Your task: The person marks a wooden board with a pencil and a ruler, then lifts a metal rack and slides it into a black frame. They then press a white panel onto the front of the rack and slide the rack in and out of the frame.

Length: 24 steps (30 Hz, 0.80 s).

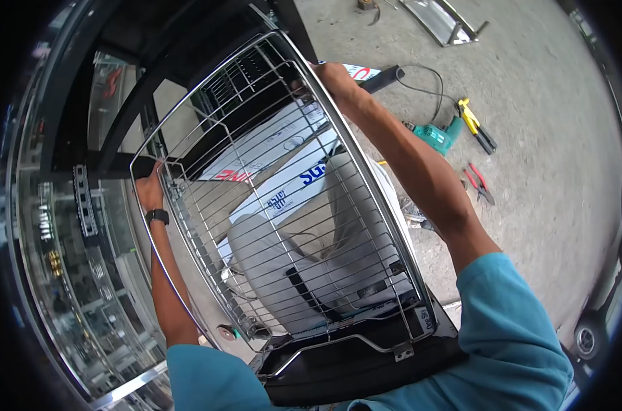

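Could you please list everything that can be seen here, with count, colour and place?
wire basket: one, silver metal, centre, held up by both hands
cardboard boxes: at least two, white with blue and red print, on the floor behind the basket
power drill: one, teal, on the concrete at upper right
pliers: one, yellow handles, beside the drill
cutters: one, red handles, below the pliers
cabinet frame: one, black, at upper left
left hand: gripping the basket's left rim, black watch on the wrist
right hand: gripping the basket's far rim, teal sleeve
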Motion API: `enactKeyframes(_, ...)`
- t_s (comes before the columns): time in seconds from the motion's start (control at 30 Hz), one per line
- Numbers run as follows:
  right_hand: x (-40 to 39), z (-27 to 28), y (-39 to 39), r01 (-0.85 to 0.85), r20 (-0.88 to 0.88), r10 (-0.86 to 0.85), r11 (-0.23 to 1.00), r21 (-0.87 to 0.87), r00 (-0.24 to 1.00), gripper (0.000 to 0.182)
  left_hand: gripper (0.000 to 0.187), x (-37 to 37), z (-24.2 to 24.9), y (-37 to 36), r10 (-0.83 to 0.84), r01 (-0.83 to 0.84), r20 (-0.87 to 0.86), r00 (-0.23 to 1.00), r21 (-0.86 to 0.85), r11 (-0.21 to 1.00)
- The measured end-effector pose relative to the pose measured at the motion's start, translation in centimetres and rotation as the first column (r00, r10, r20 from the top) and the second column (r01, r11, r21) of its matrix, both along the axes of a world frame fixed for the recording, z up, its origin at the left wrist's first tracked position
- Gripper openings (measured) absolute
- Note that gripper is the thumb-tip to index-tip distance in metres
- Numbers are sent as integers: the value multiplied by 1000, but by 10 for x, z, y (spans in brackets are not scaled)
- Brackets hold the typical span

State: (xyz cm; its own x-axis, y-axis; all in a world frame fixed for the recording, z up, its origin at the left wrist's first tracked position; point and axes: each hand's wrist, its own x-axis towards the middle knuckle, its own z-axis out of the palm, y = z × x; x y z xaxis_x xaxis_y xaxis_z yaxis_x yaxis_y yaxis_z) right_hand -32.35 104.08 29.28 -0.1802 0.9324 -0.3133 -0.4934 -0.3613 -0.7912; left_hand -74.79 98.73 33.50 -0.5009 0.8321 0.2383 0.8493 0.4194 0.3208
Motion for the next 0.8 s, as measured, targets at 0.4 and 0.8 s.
enactKeyframes(0.4,-9,-17,20,-14,-109,7,998,-60,994,24,39,5,6,-6,-128,111,144,981,121,986)
enactKeyframes(0.8,-9,-22,6,-26,-332,16,999,-26,943,26,42,9,12,-13,-17,17,97,995,-1,1000)
